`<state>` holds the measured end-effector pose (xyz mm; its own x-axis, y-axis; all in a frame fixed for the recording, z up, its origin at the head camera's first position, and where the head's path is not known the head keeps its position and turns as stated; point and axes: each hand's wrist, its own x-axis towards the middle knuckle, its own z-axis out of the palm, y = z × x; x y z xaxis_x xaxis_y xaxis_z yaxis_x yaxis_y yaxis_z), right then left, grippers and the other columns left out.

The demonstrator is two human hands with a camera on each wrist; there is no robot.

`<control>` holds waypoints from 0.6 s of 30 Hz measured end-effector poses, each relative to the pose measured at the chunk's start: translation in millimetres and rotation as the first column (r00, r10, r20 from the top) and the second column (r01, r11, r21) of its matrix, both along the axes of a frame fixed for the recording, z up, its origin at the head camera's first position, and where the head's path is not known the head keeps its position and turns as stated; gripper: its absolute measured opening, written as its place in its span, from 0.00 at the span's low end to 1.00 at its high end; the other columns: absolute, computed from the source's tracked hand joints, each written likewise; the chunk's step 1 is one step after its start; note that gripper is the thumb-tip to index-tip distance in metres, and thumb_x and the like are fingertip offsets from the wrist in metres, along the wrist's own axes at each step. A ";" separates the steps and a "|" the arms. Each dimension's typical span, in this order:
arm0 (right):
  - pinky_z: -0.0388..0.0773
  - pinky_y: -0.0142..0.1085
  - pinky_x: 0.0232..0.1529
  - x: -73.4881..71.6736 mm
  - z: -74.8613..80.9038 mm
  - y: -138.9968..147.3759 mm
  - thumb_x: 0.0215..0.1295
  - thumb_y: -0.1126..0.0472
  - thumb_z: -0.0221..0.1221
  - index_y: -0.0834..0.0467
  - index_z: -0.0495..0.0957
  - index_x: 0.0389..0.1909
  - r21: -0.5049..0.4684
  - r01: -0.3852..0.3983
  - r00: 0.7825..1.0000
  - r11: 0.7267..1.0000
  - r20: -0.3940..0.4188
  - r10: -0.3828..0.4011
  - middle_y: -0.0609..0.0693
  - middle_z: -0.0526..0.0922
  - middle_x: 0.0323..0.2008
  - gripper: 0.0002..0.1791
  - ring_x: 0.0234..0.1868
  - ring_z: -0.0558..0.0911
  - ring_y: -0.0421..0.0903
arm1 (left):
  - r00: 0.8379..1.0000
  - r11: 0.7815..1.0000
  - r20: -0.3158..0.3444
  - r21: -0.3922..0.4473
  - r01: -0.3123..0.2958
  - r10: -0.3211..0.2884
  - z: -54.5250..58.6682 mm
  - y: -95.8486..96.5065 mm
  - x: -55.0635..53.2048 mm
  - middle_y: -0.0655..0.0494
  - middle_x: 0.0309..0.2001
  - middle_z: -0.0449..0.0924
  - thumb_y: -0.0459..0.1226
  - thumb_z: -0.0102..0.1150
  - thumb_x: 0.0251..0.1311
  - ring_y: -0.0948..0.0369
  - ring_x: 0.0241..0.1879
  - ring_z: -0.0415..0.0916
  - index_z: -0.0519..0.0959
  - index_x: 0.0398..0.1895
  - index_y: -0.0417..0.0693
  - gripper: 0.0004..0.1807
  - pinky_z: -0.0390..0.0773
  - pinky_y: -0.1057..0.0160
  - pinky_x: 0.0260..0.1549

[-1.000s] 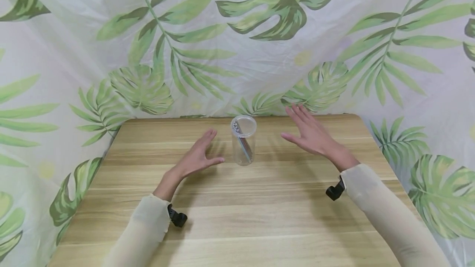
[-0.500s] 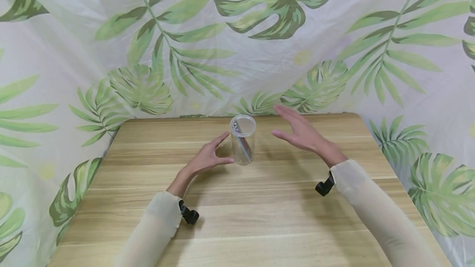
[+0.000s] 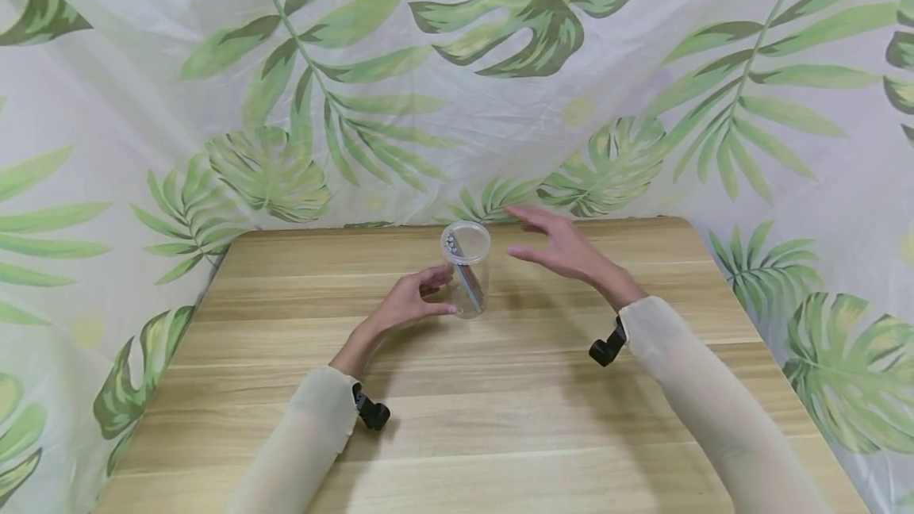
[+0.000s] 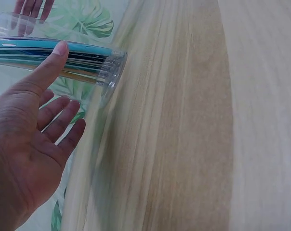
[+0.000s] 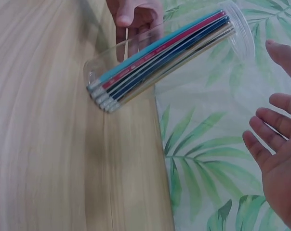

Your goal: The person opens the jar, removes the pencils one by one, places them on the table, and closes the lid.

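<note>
A clear lidded plastic jar (image 3: pixel 477 280) stands near the back of the table, with several colored pencils (image 5: pixel 160 57) leaning inside it. My left hand (image 3: pixel 408 300) is at the jar's left side, thumb and fingertips right at its wall. In the left wrist view, the left thumb (image 4: pixel 54 60) overlaps the jar while the other fingers (image 4: pixel 63 120) are loosely bent beside it. My right hand (image 3: pixel 560 244) hovers to the right of the jar, apart from it, fingers and thumb spread. The right wrist view shows the jar's lid (image 5: pixel 244 36) near that thumb.
The wood-grain table (image 3: pixel 457 427) stretches in front of the jar. A leaf-patterned cloth (image 3: pixel 457 101) hangs behind the table's back edge. Each wrist carries a small black camera mount, a left one (image 3: pixel 371 409) and a right one (image 3: pixel 607 346).
My left hand has moved right up to the jar, and its fingers have bent more. My right hand has moved left, closer to the jar. The jar stays in place.
</note>
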<state>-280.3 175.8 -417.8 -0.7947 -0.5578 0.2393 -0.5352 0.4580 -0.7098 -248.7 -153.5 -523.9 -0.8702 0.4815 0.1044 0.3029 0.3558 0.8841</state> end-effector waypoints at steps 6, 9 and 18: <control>0.73 0.49 0.75 -5.9 1.1 -13.2 0.68 0.58 0.72 0.61 0.71 0.76 -0.109 -0.094 0.995 0.990 0.007 0.096 0.58 0.74 0.74 0.38 0.71 0.76 0.60 | 1.000 1.000 -0.011 -0.004 -0.013 0.013 0.6 1.7 -2.6 0.39 0.71 0.75 0.35 0.80 0.57 0.44 0.68 0.77 0.71 0.74 0.34 0.42 0.76 0.50 0.71; 0.74 0.48 0.75 -8.9 1.8 -18.1 0.67 0.61 0.73 0.62 0.72 0.75 -0.127 -0.119 0.992 0.985 0.023 0.123 0.59 0.76 0.72 0.37 0.71 0.76 0.61 | 1.000 1.000 -0.012 0.004 -0.017 0.018 0.3 1.6 -3.0 0.39 0.71 0.76 0.34 0.80 0.58 0.44 0.68 0.77 0.71 0.74 0.34 0.42 0.77 0.49 0.70; 0.75 0.52 0.74 -12.2 4.3 -29.1 0.65 0.63 0.74 0.61 0.74 0.73 -0.144 -0.168 0.978 0.975 0.096 0.183 0.57 0.78 0.71 0.36 0.69 0.79 0.56 | 1.000 0.999 -0.010 0.042 -0.001 0.001 -2.5 2.3 -3.7 0.35 0.71 0.74 0.34 0.80 0.58 0.39 0.69 0.75 0.69 0.75 0.32 0.44 0.74 0.44 0.72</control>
